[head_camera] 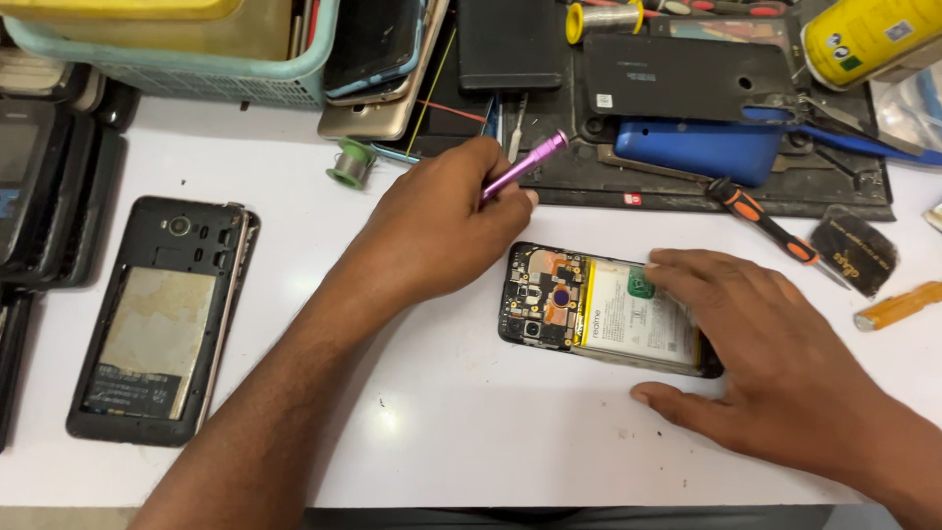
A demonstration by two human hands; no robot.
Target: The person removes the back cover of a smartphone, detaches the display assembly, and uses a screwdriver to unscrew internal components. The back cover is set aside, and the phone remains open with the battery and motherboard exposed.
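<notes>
Head view: left hand [446, 221] closed round a purple screwdriver [523, 166], tip hidden under the fingers, just above the opened phone [599, 310] on the white table [471, 432]. Right hand [775, 358] flat on the phone's battery end, fingers spread, pinning rather than gripping (nothing enclosed). Phone lying back-off near table centre, long axis running left to right, tilted slightly down toward the right; circuit-board and camera end pointing left, battery [638, 316] to the right. Best kept pinned firmly, driver upright over the screw, light pressure to avoid slipping onto the board. Second opened phone [162, 319] well apart at left, orange-handled screwdriver [770, 224] beyond the right hand
</notes>
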